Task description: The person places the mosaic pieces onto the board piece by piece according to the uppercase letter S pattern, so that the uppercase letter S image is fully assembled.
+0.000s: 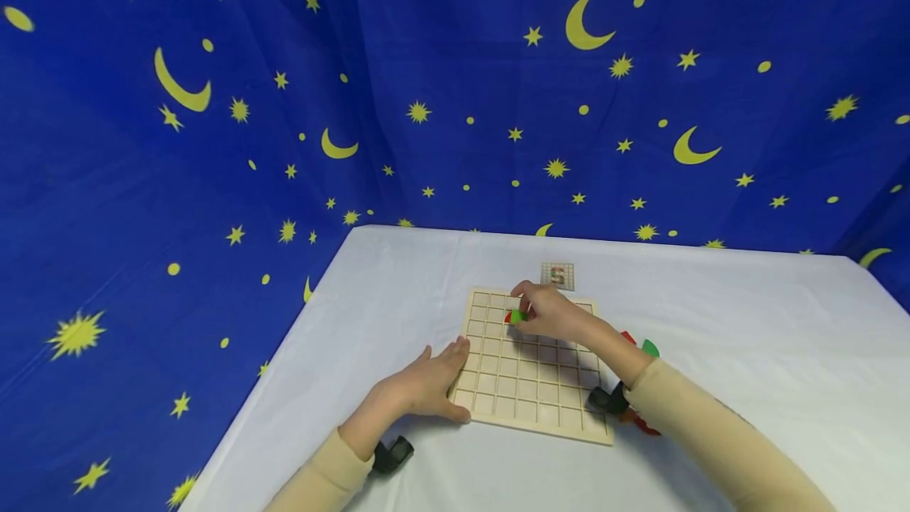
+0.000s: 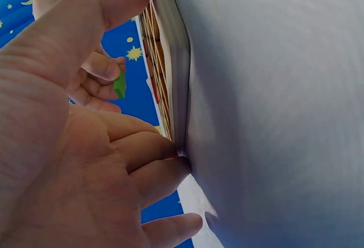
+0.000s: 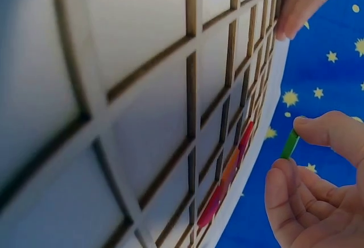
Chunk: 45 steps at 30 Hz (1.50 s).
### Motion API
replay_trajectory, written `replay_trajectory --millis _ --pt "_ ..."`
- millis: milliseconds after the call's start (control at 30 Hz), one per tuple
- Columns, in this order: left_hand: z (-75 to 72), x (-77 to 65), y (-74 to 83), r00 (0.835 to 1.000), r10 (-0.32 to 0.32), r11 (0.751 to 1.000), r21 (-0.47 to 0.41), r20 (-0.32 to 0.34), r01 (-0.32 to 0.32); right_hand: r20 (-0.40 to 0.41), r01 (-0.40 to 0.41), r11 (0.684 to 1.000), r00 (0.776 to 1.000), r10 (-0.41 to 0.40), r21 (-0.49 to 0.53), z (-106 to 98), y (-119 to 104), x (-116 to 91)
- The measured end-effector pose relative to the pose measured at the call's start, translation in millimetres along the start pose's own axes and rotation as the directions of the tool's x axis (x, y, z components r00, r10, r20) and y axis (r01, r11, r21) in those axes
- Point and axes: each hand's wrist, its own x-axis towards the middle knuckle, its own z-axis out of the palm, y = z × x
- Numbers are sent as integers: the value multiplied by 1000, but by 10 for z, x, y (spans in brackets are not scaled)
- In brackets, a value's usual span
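A square wooden grid board [image 1: 508,385] lies on the white table. My right hand [image 1: 546,314] is over its far part and pinches a small green tile [image 3: 290,144] between thumb and fingertips, apart from the grid. Several red and orange pieces [image 3: 227,171] sit in a row of the board's cells in the right wrist view; in the head view the right hand hides most of them. With fingers spread, my left hand [image 1: 429,387] touches the board's left edge, its thumb near the close corner. The left wrist view also shows the green tile [image 2: 119,84].
Behind the board lies a small card [image 1: 558,276] with a grid and a figure like a 5 or S. To the right, a green piece [image 1: 650,348] and red pieces [image 1: 646,426] lie partly hidden by the right arm. A blue star-patterned curtain [image 1: 455,85] hangs behind the table.
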Motion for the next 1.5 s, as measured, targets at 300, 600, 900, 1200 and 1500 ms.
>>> replay_trajectory --millis 300,600,900,1200,1500 --pt "22 7 -20 1000 -15 1000 -3 -6 15 64 -52 998 996 54 -39 121 -22 94" --pt "41 15 -26 1000 -19 1000 -4 2 19 82 -74 995 993 79 -70 166 -37 105" --pt "-1 21 -16 1000 -16 1000 5 4 16 71 -83 990 993 91 -110 188 -26 123" --pt "9 21 -9 1000 -17 1000 9 11 17 77 -59 993 995 67 -101 198 -18 110" --pt "18 15 -16 1000 -11 1000 10 12 11 74 -38 994 996 46 -105 210 -9 103"
